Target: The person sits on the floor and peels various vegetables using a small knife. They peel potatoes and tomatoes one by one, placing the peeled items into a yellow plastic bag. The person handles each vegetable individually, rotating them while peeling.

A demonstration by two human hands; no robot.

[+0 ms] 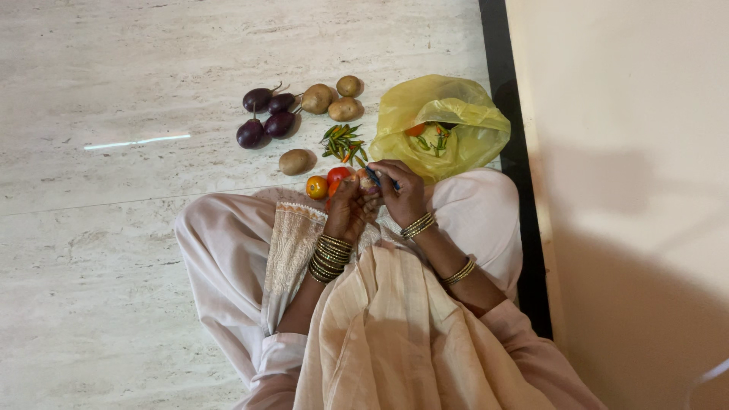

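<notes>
Cream cloth draped over lap; left hand curled around small pale vegetable, right hand pinching blue peeler. Tomatoes, yellow bag just beyond.

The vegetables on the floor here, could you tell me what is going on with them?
A person sits on a marble floor holding a small vegetable in the left hand, while the right hand works on it with a blue-handled tool, probably a peeler. Ahead lie four aubergines, four potatoes, green chillies and tomatoes. A yellow plastic bag with more produce sits open beside them.
</notes>
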